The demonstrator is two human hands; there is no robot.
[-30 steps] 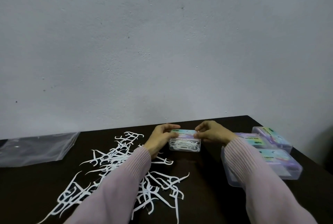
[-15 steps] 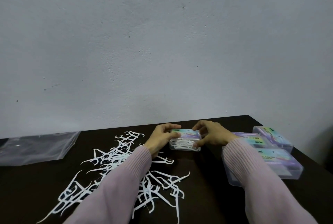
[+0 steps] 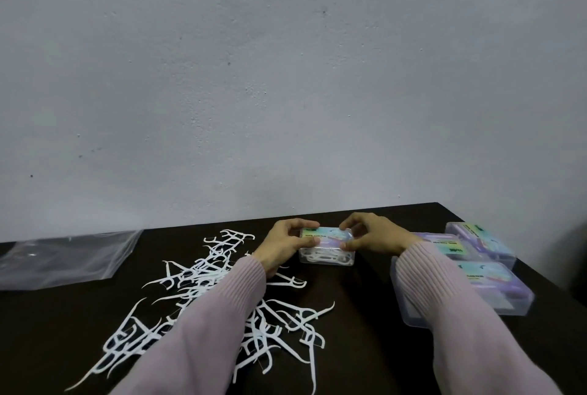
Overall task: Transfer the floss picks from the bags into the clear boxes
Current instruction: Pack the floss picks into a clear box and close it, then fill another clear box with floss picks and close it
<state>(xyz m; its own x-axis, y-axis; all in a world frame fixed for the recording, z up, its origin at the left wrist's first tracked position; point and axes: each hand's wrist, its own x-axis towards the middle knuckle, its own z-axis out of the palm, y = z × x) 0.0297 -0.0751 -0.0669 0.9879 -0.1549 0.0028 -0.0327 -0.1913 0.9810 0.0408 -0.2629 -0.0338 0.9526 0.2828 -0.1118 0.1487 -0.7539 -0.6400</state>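
Both hands are now pinching the clear box (image 3: 327,247) on the counter (image 3: 365,315), left hand (image 3: 284,245) and right hand (image 3: 370,235) having pressed its lid down; loose floss picks (image 3: 203,293) are lying left of it, still unpacked.

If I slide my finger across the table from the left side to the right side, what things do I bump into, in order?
Empty plastic bag → loose floss picks → left hand → small clear box held by both hands → right hand → clear boxes with colourful labels.
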